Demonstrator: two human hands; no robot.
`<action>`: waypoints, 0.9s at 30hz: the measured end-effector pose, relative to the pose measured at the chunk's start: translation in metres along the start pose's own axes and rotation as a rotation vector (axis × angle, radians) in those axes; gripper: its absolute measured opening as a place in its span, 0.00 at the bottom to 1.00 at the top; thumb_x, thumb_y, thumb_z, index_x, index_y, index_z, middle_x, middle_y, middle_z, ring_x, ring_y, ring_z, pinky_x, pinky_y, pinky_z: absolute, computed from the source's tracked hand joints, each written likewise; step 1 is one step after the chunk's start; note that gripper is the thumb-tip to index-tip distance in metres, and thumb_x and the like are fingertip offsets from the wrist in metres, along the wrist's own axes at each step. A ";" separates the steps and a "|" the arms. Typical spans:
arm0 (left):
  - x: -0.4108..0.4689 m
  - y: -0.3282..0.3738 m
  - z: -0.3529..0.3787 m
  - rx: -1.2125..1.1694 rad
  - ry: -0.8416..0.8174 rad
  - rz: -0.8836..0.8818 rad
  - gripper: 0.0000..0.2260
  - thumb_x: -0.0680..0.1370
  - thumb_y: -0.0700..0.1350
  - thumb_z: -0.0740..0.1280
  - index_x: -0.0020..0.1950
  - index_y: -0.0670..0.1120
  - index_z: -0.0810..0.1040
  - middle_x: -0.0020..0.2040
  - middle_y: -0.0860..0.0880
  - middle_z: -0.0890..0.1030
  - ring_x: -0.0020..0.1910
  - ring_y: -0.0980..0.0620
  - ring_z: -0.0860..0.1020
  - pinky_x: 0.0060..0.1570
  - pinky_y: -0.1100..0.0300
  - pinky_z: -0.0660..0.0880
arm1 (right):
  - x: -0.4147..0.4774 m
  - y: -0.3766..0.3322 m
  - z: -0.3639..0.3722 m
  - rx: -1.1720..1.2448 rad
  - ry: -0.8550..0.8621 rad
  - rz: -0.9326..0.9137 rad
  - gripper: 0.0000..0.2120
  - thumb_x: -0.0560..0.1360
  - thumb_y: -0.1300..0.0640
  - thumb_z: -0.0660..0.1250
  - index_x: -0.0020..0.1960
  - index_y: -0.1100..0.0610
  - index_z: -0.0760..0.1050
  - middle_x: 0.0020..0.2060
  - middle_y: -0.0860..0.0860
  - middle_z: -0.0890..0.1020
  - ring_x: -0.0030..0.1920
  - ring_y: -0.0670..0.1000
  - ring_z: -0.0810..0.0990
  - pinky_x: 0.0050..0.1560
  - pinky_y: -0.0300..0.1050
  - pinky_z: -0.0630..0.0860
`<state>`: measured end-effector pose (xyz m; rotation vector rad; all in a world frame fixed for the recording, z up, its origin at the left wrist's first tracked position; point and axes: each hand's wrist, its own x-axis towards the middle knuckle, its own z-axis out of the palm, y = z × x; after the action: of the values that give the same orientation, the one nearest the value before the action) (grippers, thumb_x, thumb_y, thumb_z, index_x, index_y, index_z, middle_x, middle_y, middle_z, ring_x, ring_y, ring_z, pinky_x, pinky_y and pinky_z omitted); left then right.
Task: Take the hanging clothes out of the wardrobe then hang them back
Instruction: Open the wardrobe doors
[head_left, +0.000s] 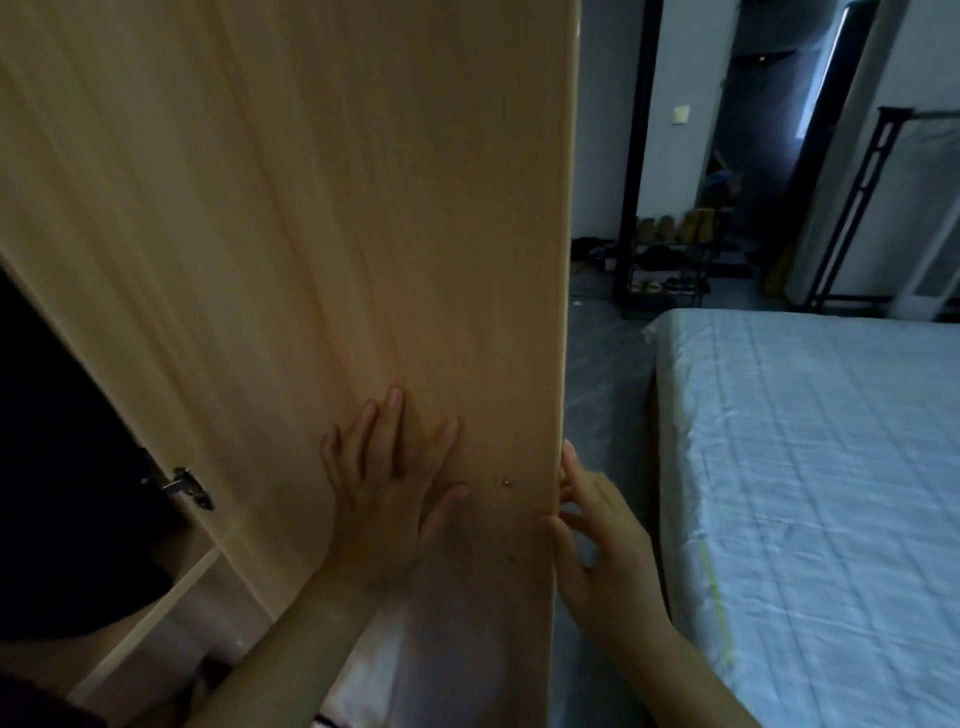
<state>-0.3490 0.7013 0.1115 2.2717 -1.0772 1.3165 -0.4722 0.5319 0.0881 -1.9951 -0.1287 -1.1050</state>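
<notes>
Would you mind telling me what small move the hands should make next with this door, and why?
Probably push the wardrobe door a little wider: the left hand lies flat on its inner face, the right hand touches its free edge, and the dark interior is only partly exposed.

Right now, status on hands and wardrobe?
Left hand flat on light wooden wardrobe door. Right hand touching its edge. Dark garment inside, untouched. No obstruction seen.
</notes>
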 end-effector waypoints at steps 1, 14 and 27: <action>0.000 -0.001 0.001 -0.005 0.012 0.008 0.20 0.80 0.63 0.47 0.70 0.60 0.56 0.78 0.52 0.39 0.70 0.44 0.51 0.64 0.41 0.54 | -0.001 -0.001 0.001 -0.004 0.003 0.000 0.28 0.76 0.59 0.61 0.74 0.48 0.58 0.54 0.45 0.74 0.52 0.43 0.76 0.51 0.37 0.76; -0.014 0.032 -0.075 0.115 -0.297 -0.190 0.25 0.78 0.60 0.53 0.75 0.59 0.54 0.76 0.47 0.57 0.73 0.46 0.61 0.67 0.44 0.60 | -0.004 -0.022 -0.021 -0.091 -0.219 -0.016 0.29 0.75 0.50 0.61 0.74 0.53 0.57 0.66 0.52 0.71 0.64 0.44 0.69 0.62 0.24 0.60; -0.159 0.061 -0.215 0.411 -0.670 -0.830 0.22 0.76 0.60 0.54 0.65 0.54 0.74 0.61 0.50 0.77 0.58 0.47 0.77 0.55 0.50 0.74 | -0.066 -0.097 0.028 -0.002 -0.681 -0.178 0.24 0.76 0.42 0.54 0.64 0.56 0.72 0.60 0.52 0.78 0.59 0.49 0.75 0.59 0.34 0.67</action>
<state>-0.5725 0.8578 0.0868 3.0365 0.1117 0.4554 -0.5377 0.6336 0.0913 -2.3189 -0.6675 -0.4815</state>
